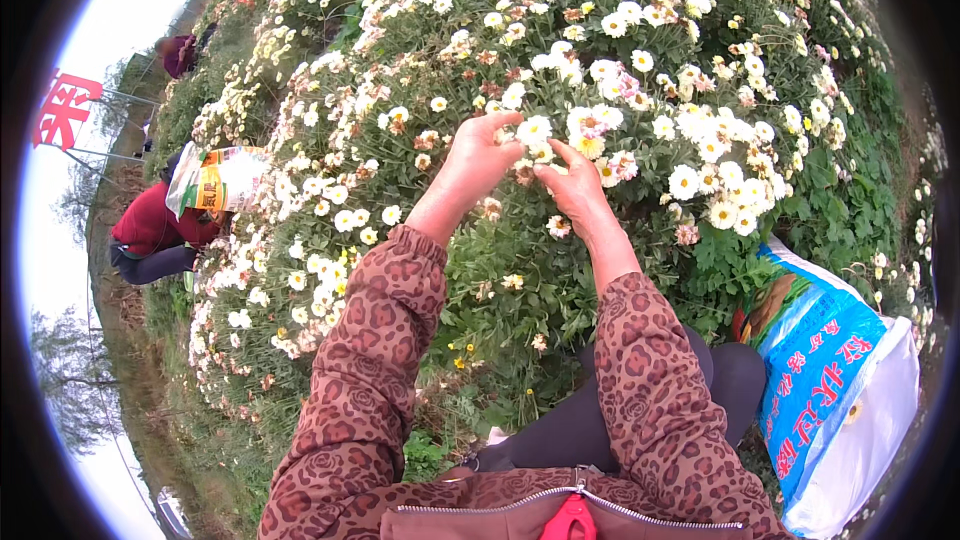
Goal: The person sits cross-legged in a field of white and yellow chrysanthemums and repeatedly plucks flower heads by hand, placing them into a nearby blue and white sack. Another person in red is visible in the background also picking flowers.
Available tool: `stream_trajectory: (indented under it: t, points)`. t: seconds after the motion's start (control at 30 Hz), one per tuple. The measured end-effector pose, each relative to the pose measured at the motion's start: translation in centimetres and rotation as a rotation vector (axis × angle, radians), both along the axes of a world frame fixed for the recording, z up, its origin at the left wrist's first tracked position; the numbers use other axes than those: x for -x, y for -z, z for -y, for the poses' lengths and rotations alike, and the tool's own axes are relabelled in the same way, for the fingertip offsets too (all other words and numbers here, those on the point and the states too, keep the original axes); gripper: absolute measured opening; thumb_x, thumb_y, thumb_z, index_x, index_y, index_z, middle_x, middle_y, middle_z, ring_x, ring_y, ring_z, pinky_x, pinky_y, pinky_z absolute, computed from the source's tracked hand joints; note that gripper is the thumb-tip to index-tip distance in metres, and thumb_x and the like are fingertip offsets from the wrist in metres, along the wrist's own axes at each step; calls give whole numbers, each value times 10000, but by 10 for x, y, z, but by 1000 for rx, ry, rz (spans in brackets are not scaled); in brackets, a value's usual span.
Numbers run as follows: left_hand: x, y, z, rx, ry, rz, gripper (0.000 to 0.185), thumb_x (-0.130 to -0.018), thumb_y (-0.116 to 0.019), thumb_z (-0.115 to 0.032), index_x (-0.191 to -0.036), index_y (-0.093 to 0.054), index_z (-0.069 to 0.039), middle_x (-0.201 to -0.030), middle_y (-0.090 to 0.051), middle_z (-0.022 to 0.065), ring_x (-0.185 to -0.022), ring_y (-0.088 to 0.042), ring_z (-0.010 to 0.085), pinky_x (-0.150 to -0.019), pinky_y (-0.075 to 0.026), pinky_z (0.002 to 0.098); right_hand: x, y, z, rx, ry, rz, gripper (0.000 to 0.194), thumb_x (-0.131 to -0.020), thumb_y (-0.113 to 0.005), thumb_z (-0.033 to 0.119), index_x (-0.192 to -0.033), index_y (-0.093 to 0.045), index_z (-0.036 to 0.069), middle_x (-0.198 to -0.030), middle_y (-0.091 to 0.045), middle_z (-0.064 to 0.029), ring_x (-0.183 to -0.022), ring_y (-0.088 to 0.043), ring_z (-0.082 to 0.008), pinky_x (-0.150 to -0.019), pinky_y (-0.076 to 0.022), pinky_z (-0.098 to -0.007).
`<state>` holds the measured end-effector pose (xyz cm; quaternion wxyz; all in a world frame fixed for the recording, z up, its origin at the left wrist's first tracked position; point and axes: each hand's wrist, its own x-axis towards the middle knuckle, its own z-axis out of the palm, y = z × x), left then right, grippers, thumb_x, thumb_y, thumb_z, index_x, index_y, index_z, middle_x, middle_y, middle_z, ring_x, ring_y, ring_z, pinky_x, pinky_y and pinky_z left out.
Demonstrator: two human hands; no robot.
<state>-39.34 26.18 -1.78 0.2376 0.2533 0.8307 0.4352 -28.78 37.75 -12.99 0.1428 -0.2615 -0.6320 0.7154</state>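
White chrysanthemum flowers [600, 120] with yellow centres cover the bushes before me, some browned or pink. My left hand [487, 150] reaches in from the left, its thumb and forefinger on either side of a white bloom [534, 130]; whether they touch it is unclear. Just right of that bloom, my right hand [576, 184] has its forefinger and thumb at smaller flowers below it. The fingertips partly hide what lies between them, so a hold cannot be told for either hand.
A blue and white woven plastic sack [817, 382] stands by my right knee. Green leafy plants [502, 292] fill the ground between my arms. At the left, a person in a red top [154, 221] bends beside another printed sack [217, 178]. More people are farther off, near a red sign [67, 111].
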Motion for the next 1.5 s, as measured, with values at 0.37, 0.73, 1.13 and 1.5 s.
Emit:
stream_trajectory:
  t: [0.37,0.73,1.13,1.5]
  points:
    - [10,67,-52,192,158,-213,344,-812,-688,-51,-1151,-746,-77,-971,-745,218,-934,-741,325,-825,-567,416,9,16,4,-154,-82,141,360,-932,-715,189,-1189,-665,-58,-1081,-733,-155,-974,-661,-192,-848,-509,-368]
    - [-24,75,-58,-187,68,-159,292,-829,-746,-82,-1100,-723,24,-959,-750,145,-876,-706,196,-779,-562,356,7,49,16,124,33,114,171,-955,-638,184,-1010,-639,22,-756,-601,-8,-562,-465,-118,-477,-307,-351]
    - [-41,-70,-38,-713,-25,532,128,-946,-758,-153,-938,-657,-75,-745,-611,-21,-550,-508,65,-464,-342,219,-92,-45,-3,23,-16,48,346,-944,-682,273,-832,-595,-43,-706,-581,-45,-670,-476,-125,-618,-436,-352]
    - [-59,39,-62,-301,-343,426,585,-873,-612,115,-1437,-471,55,-1159,-623,188,-820,-706,266,-579,-632,384,-108,-52,-41,226,249,137,349,-915,-586,53,-1255,-636,-10,-929,-703,-94,-567,-502,-77,-479,-379,-238]
